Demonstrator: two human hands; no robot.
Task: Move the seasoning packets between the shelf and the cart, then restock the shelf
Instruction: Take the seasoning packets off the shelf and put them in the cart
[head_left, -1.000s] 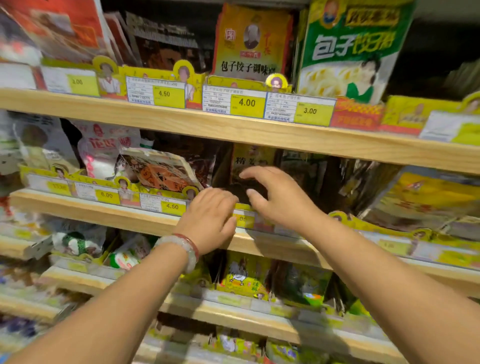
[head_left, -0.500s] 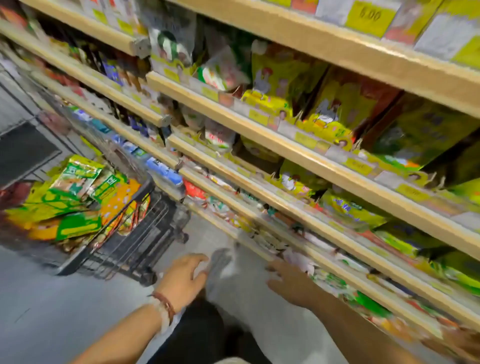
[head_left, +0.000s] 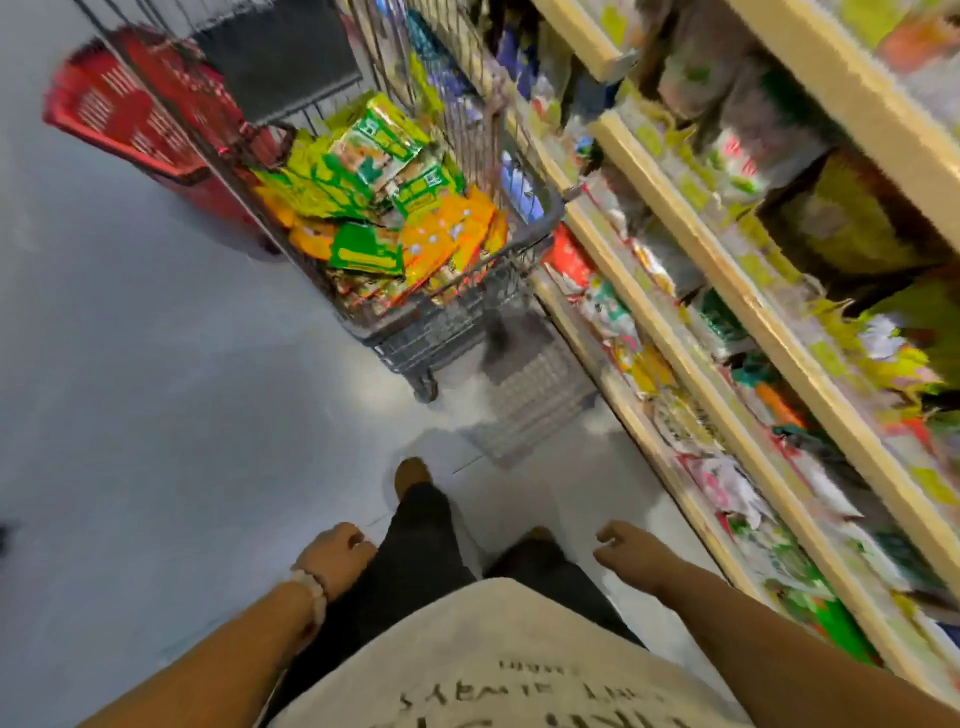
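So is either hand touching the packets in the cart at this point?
Apart. The head view shows the left hand and right hand low beside the legs, both empty, with bare floor between them and the packets piled in the cart.

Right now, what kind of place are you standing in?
Most likely a grocery store aisle. Long wooden shelves packed with bright packets run along one side, and a wire shopping cart full of seasoning packets stands on the floor, with a red basket behind it.
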